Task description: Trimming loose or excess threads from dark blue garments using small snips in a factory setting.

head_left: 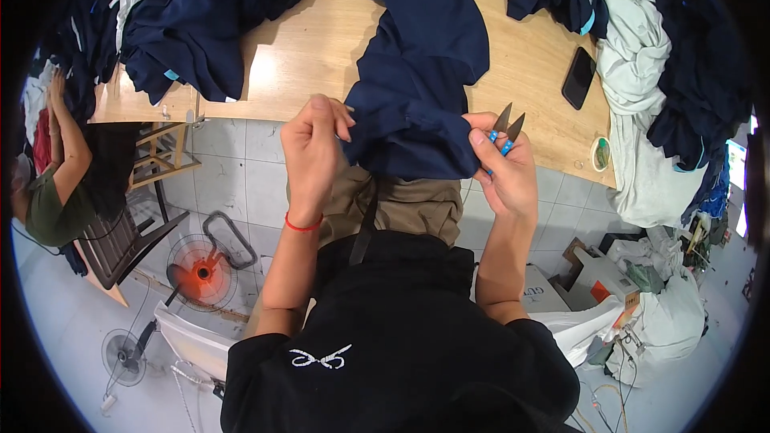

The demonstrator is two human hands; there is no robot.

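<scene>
A dark navy garment [417,72] lies across the table's near edge and hangs into my lap. My right hand [509,176] is closed around small thread snips [505,135] with blue wrapping, their two dark blades pointing up and apart. The thumb and fingers of that hand also meet the garment's right edge. At the garment's left side is my left hand [315,144], raised with its fingers curled in and a red cord on the wrist. Whatever is between those fingertips, if anything, is too small to make out.
Navy garments are heaped on the wooden table [281,56] at far left and far right. A black phone [579,78] lies on the right, near pale cloth [634,48] and a tape roll [600,154]. At left, another person [60,168] sits; fans [202,273] stand on the floor.
</scene>
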